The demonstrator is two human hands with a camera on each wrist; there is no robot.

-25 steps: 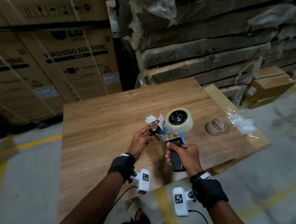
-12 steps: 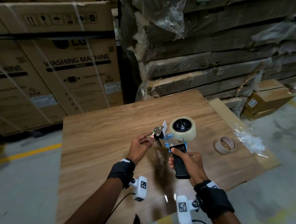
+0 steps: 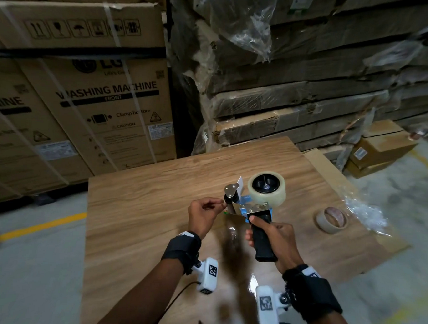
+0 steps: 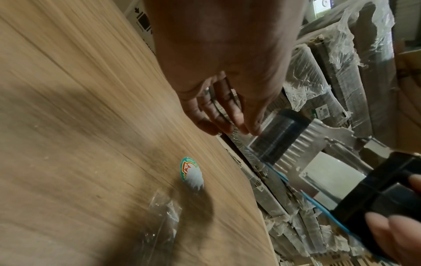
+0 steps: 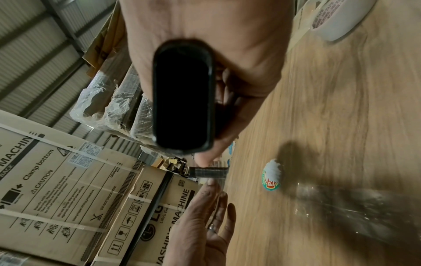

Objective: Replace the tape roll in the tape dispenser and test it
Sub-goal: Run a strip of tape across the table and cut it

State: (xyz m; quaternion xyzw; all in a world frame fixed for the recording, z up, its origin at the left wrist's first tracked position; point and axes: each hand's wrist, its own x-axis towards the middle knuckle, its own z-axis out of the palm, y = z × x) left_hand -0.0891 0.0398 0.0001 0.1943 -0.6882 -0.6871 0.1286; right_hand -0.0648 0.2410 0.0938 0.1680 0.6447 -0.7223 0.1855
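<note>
My right hand (image 3: 276, 237) grips the black handle (image 3: 262, 238) of the tape dispenser (image 3: 245, 208), held a little above the wooden table (image 3: 141, 207). A full roll of clear tape (image 3: 266, 192) sits on the dispenser's hub. At the front roller (image 3: 229, 199) my left hand (image 3: 204, 212) pinches the loose tape end between thumb and fingertips. The left wrist view shows those fingers (image 4: 218, 118) at the roller (image 4: 280, 136), with clear tape running past it. In the right wrist view the handle's butt (image 5: 182, 97) fills the middle, and the left hand (image 5: 205, 221) reaches up to the roller (image 5: 208, 172).
An empty tape core (image 3: 332, 220) lies on the table to the right, beside crumpled clear plastic (image 3: 365, 212). A round sticker (image 4: 191, 172) and a strip of clear film (image 4: 159, 221) lie under the hands. Washing machine cartons (image 3: 107, 101) and wrapped stacks (image 3: 298, 97) stand behind.
The head view has tilted up. Both hands keep their hold on the dispenser, and the left fingers have shifted down from the metal plate to beside the roller.
</note>
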